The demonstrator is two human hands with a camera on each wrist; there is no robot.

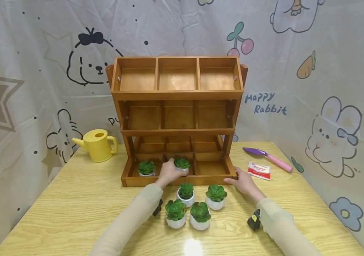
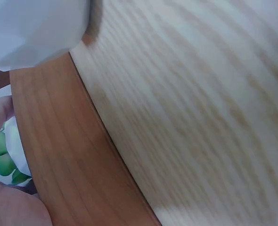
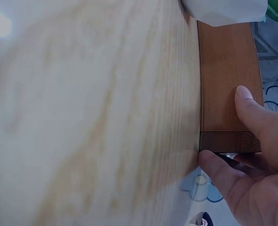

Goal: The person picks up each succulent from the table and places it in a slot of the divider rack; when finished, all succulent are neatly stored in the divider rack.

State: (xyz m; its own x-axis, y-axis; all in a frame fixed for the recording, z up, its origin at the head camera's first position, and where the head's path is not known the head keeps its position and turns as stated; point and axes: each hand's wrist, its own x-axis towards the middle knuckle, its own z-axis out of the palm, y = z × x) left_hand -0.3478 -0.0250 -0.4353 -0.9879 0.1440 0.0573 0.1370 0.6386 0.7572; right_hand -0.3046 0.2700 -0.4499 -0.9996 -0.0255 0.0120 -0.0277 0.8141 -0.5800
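Observation:
My left hand [image 1: 169,173] grips a small succulent in a white pot [image 1: 182,164] in the bottom tier's middle front compartment of a brown wooden shelf [image 1: 177,96]. In the left wrist view, the thumb and fingers lie around that pot behind the front board [image 2: 73,141]. To its left, another potted succulent [image 1: 147,168] sits in the left front compartment. My right hand [image 1: 245,182] holds the shelf's lower right front corner, thumb [image 3: 246,101] on the front board and fingers round the end. Several potted succulents [image 1: 200,215] stand on the table before the shelf.
A yellow watering can [image 1: 100,146] stands left of the shelf. On the right lie a purple trowel with a pink handle [image 1: 268,156] and a red-and-white packet [image 1: 259,171]. A patterned cloth [image 1: 182,28] hangs behind the wooden table [image 1: 82,206].

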